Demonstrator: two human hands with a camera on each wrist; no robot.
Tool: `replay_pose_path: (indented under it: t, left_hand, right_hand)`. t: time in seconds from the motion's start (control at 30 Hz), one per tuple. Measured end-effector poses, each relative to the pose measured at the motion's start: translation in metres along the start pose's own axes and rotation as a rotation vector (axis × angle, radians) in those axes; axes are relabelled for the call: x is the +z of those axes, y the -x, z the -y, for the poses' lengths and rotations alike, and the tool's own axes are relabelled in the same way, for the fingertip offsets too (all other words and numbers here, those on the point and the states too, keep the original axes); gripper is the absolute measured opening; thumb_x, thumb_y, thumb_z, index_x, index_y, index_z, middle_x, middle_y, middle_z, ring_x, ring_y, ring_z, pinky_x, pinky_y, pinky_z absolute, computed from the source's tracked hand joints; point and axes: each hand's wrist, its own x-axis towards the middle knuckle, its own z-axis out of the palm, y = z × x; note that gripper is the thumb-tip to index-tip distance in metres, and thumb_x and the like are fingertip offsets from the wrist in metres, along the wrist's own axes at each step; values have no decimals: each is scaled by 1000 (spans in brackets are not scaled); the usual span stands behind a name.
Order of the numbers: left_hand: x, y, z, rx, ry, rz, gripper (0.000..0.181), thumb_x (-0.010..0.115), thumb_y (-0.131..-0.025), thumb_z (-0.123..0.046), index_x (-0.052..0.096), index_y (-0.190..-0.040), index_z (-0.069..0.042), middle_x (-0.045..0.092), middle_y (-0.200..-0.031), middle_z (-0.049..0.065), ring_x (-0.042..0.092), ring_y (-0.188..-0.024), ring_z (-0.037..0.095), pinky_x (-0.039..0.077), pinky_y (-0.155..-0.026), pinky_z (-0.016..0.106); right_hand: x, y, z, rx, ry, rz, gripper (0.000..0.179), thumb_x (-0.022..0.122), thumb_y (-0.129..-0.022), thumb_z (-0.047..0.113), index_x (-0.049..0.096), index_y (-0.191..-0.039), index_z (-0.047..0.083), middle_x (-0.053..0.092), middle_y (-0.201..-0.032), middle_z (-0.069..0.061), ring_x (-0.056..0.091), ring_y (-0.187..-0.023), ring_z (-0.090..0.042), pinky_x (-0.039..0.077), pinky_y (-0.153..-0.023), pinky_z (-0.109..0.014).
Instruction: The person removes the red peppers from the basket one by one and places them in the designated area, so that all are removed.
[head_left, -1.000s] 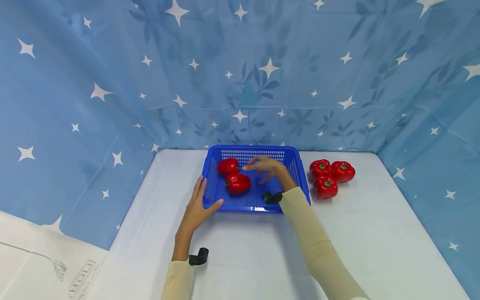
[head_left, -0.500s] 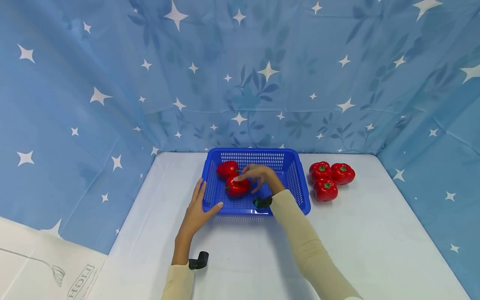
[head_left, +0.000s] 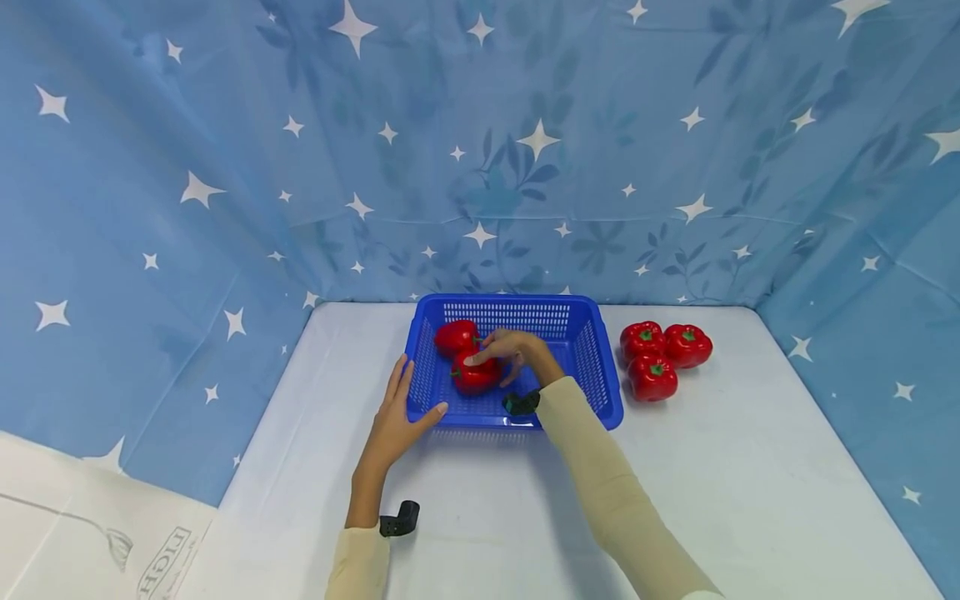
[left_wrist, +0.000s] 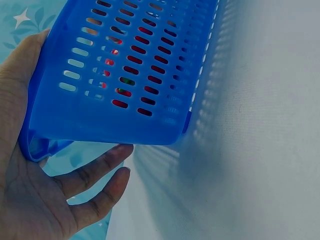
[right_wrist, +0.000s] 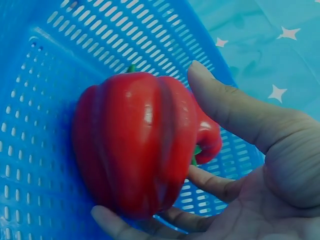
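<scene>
A blue plastic basket (head_left: 570, 421) holds two red bell peppers. My right hand (head_left: 521, 348) reaches into it, with its fingers curved round the nearer bell pepper (head_left: 474, 379). In the right wrist view this pepper (right_wrist: 135, 145) fills the middle, with the thumb by one side and fingertips below. The other bell pepper (head_left: 453, 337) lies just behind it, touching or nearly so. My left hand (head_left: 393, 423) rests at the basket's near left corner, fingers along the left side and thumb by the front rim. In the left wrist view its fingers are spread.
Three more red bell peppers (head_left: 652, 379) stand in a cluster right of the basket, on the white-covered table (head_left: 750, 467). A blue star-patterned curtain (head_left: 480, 183) encloses the back and sides. Each wrist wears a small black camera (head_left: 400, 518).
My right hand has moved left and down from above the basket's middle onto the nearer bell pepper. My left hand and the peppers have stayed in place.
</scene>
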Motion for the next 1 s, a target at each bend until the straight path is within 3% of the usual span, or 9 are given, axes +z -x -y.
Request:
replay_pose_path:
  t: [0.13,0.47,1.0]
  left_hand:
    - [0,-2,-1,-6,-4,6,101,64,-83,-66,12,-158,-24,-2,-165,-13,17,-151,36,30,-109,65]
    - [0,-3,-4,0,-18,3,101,64,-82,-65,13,-158,-22,2,-166,-6,19,-150,38,31,-108,65]
    - [2,1,1,3,-6,-10,102,66,-82,-65,14,-158,-22,3,-166,-4,19,-150,38,31,-109,65]
  right_hand:
    - [1,-4,0,-6,13,5,71,79,-82,26,39,-136,3,40,-144,-18,38,-136,-38,55,-88,-57]
    - [4,-7,0,-1,111,-14,83,81,-79,33,38,-142,2,39,-146,-21,39,-137,-41,55,-90,-56]
    - [9,-7,-4,-18,145,-7,80,81,-78,30,38,-139,0,40,-143,-20,40,-134,-39,53,-94,-56]
